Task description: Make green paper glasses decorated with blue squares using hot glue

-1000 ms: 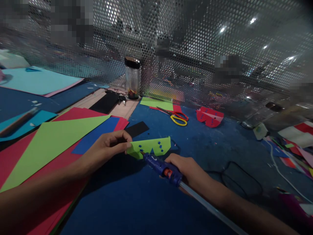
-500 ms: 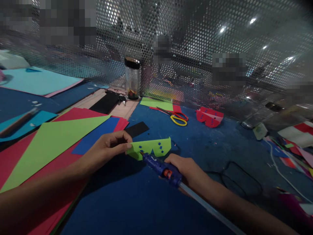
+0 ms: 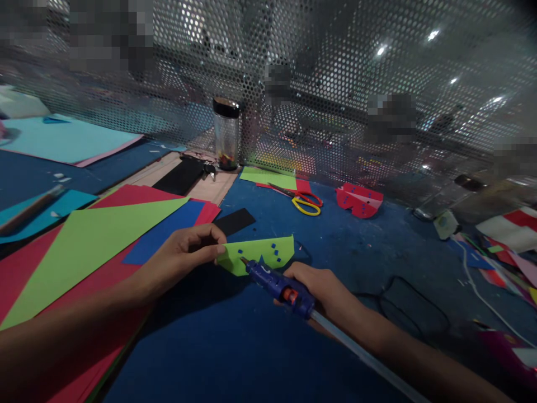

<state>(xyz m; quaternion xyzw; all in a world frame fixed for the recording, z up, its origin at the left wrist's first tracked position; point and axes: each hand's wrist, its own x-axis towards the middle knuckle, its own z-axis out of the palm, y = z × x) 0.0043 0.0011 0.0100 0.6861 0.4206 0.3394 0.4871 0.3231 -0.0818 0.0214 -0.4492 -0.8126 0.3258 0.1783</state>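
My left hand [image 3: 191,252] pinches the left end of a green paper cutout [image 3: 255,249], holding it above the blue table [image 3: 201,341]. Several small blue squares are on the cutout, and a notch breaks its lower edge. My right hand [image 3: 319,291] is wrapped around a blue glue gun [image 3: 279,285] with a long clear glue stick [image 3: 361,352] out of its back. The gun's nozzle points up and left, at the left part of the cutout, below one blue square. Whether the tip touches the paper I cannot tell.
Red, green and blue paper sheets [image 3: 100,235] lie at left. Scissors [image 3: 306,204], a red cutout with blue squares [image 3: 359,200] and a lidded jar [image 3: 227,134] stand or lie before a perforated metal screen [image 3: 335,73]. A black cable [image 3: 409,280] curls at right.
The glue gun and my right hand have shifted very slightly, down and to the right. A small blue square beside the nozzle no longer shows. My left hand stays still with the green cutout.
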